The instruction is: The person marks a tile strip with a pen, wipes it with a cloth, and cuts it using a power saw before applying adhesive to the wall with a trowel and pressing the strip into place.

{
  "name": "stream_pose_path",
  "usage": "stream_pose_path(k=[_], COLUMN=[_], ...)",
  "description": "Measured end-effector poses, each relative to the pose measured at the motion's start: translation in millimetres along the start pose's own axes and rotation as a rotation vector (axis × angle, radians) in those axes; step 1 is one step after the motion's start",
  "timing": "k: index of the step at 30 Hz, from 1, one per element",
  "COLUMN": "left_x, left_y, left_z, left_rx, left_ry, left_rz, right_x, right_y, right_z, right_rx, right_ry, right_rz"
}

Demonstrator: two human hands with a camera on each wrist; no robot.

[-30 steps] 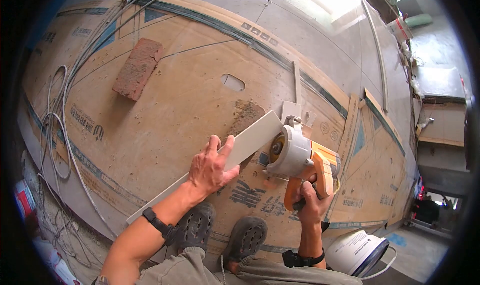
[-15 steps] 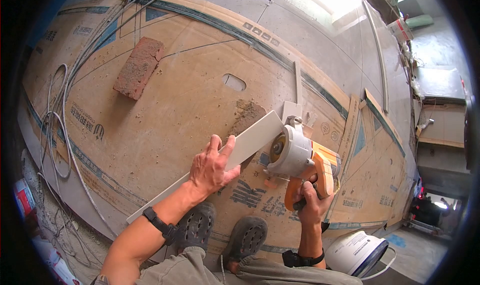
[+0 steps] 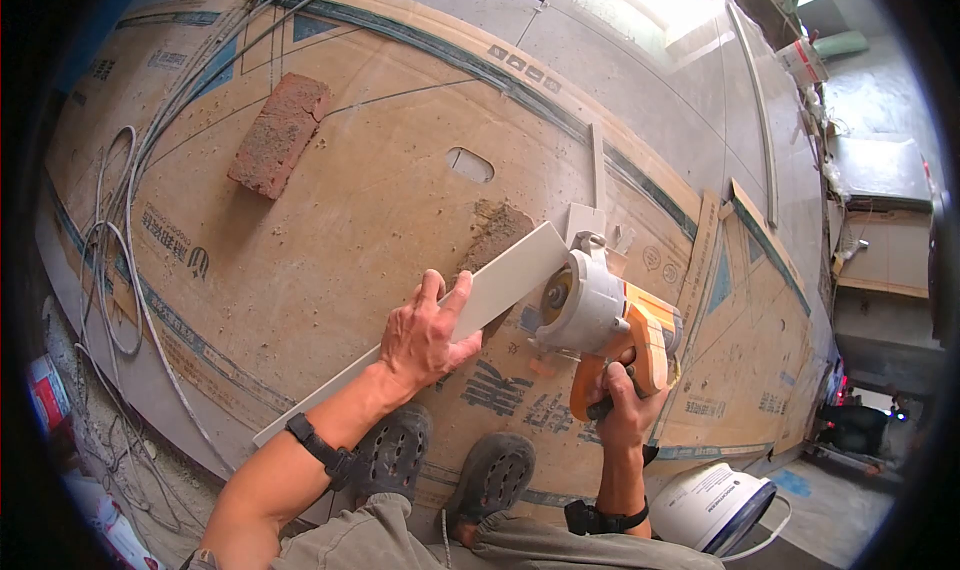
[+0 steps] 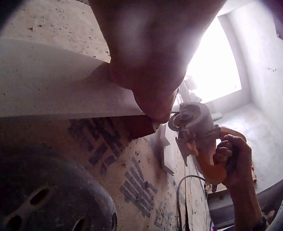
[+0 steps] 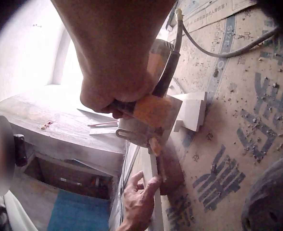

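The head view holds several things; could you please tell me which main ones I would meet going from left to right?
Loops of grey cable, red brick, the person's left hand, orange-and-grey power cutter, white bucket.

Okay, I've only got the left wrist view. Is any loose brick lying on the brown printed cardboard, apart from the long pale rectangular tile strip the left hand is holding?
Observer: Yes, the head view shows a rough red rectangular brick, apart from the tile strip.
Operator: What stands beyond the right hand?
Observer: A round white bucket with a pale handle.
Operator: I see one black perforated clog. Is its pair visible?
Observer: Yes, the head view shows both, side by side.
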State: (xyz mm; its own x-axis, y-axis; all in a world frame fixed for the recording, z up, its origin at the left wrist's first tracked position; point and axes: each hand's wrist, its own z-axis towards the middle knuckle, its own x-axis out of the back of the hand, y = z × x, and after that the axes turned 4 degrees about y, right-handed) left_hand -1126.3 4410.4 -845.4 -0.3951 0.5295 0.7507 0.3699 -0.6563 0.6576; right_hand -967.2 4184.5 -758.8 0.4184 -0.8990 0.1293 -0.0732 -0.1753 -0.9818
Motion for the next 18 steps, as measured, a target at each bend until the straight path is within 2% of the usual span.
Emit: stream_pose_path(k=[18], left_x=[2.2], left_y=[2.0], left_z=[1.1], left_rx=[-0.007], left_ry=[-0.009], left_rz=[0.014], right_x=[0.6], right_y=[5.1], right_z=[1.7], right_rx=[-0.007], right_ry=[0.004], right_rz=[0.018])
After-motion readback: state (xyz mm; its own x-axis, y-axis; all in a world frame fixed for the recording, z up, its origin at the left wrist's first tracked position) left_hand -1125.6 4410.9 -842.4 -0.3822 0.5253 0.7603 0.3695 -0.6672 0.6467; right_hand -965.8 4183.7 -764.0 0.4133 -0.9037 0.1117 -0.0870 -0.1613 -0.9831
